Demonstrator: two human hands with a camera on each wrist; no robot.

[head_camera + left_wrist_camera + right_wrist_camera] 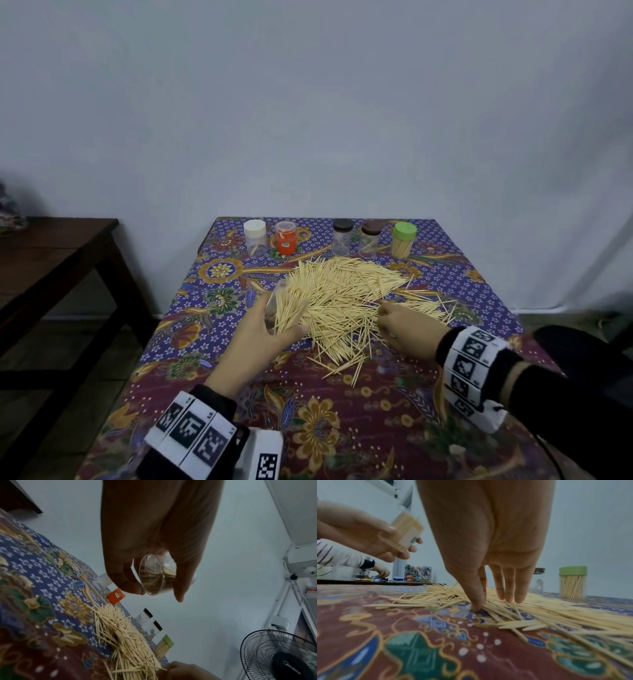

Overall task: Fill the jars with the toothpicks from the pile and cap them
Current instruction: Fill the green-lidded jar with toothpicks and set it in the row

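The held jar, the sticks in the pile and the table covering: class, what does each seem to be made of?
Held jar: likely clear plastic, glossy; the sticks inside show through its wall and base. Toothpicks: pale, matt, probably wood or bamboo, with tapered points. Tablecloth: apparently printed fabric, matt, with a flowered batik-like pattern. The left hand grips the jar.

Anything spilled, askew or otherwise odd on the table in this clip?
Nothing beyond the task's own mess. The toothpick pile is spread loosely over the cloth, with strays toward the near edge. The left hand holds an uncapped clear jar tilted, toothpicks inside. The five jars at the back stand upright and capped.
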